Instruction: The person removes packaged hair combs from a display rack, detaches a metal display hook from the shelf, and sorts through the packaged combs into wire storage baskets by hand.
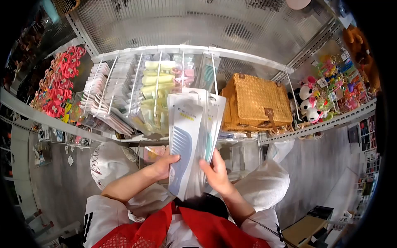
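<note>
A stack of packaged combs point(182, 144) is held upright in front of me, between both hands. The front pack shows a blue-grey wide-tooth comb on a white card; a teal one peeks out behind on the right. My left hand point(163, 166) grips the stack's left edge, its thumb on the front pack. My right hand point(216, 172) closes on the right edge with its thumb toward the front. The fingers behind the packs are hidden. Just beyond the stack, a similar pack with a teal comb point(209, 72) hangs on a hook.
White rack hooks point(156, 89) carry yellow-green packs point(158, 78) and rows of white packs point(118, 82). A woven basket box point(257, 103) sits right of them. Red plush charms point(62, 82) hang far left, plush keychains point(310, 99) far right. A cardboard box point(304, 231) stands at lower right.
</note>
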`<state>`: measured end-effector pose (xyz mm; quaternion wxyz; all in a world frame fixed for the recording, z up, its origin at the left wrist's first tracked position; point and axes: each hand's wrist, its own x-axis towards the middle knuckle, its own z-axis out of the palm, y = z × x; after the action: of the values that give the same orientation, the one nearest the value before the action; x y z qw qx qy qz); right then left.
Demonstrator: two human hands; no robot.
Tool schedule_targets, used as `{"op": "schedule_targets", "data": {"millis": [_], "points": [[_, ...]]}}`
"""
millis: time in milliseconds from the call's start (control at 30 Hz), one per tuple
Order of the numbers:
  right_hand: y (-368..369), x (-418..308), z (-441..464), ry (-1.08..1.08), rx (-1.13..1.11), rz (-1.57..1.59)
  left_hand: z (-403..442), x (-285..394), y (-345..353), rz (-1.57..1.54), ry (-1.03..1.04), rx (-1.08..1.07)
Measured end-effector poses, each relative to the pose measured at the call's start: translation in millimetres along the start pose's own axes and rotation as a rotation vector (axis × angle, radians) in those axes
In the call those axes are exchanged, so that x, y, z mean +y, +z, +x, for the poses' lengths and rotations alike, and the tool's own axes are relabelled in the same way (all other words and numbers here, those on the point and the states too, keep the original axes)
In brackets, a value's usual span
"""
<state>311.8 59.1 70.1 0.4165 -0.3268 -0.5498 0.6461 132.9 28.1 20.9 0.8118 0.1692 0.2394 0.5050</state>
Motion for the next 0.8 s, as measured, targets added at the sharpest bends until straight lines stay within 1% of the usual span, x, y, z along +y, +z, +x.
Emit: {"op": "schedule_targets", "data": {"millis": [67,100,200,233,333,433,467,533,567,633,733,767,800], "points": [[3.2,1.5,3.8,0.130,0.075,-0.025,2.2,-10.7,2.1,-0.001,0.048,0.090],[7.9,8.2,6.0,0.084,0.174,0.109,2.4,-11.4,12.0,0.070,0.010,0.203],[18.8,-2.0,6.8,0.069,0.237,0.223,1.3,-10.1,8.6,0.012,-0.010,0.136],[20.5,-2.7,6.1,0.053,0.262,0.230,0.5,-12.3,8.6,-0.015,-0.021,0.159],[21.6,8.7,9.0,-0.025,0.396,0.118,-0.4,-20.1,1.0,-0.142,0.064,0.003],[20.6,6.6,12.7,-0.037,0.455,0.018,-2.1,-22.8,3.4,-0.143,0.056,0.009],[18.2,7.0,13.2,-0.050,0.455,0.042,-2.4,-22.0,4.4,-0.156,0.047,0.004],[10.0,9.7,12.7,-0.076,0.457,0.088,-3.4,-22.6,7.0,-0.124,0.031,0.079],[6.0,10.2,11.7,-0.076,0.455,0.077,-4.2,-22.2,11.6,-0.115,0.036,0.106],[6.0,5.4,16.9,-0.153,0.522,0.004,-6.1,-18.3,17.6,-0.107,0.018,0.142],[13.2,-9.2,15.9,-0.268,0.558,-0.084,-6.3,-17.8,11.8,-0.152,0.003,0.042],[16.9,-14.6,15.3,-0.306,0.558,-0.109,-7.1,-18.5,12.4,-0.240,0.030,-0.011],[18.3,-16.7,14.0,-0.344,0.560,-0.134,-7.8,-19.7,13.0,-0.227,0.036,-0.009]]}}
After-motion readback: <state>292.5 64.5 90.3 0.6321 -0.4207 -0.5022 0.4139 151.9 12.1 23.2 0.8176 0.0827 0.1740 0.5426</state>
